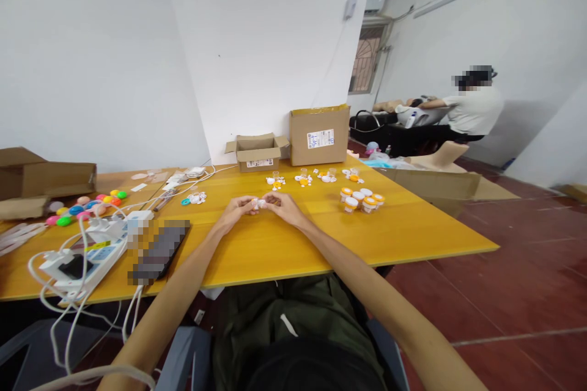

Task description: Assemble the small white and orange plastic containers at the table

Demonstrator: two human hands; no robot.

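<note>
1. At frame centre, the left hand [238,208] and right hand [285,204] are both pinching a small white piece [260,203] just above the counter [284,250].
2. Being so tiny, it is likely risking a slip, bouncing toward the orange-lidded jars [362,198] to the right.

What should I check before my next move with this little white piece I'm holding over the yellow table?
1. Small white piece held by both hands: ok, left hand and right hand meet on it.
2. How the piece is turned: cannot tell, too small.
3. Bare table under the hands: ok.
4. Finished orange-lidded jars apart from the hands: ok, to the right.
5. Loose parts close by: ok, just beyond the hands.
6. White cables away from the hands: ok, far left.
</note>
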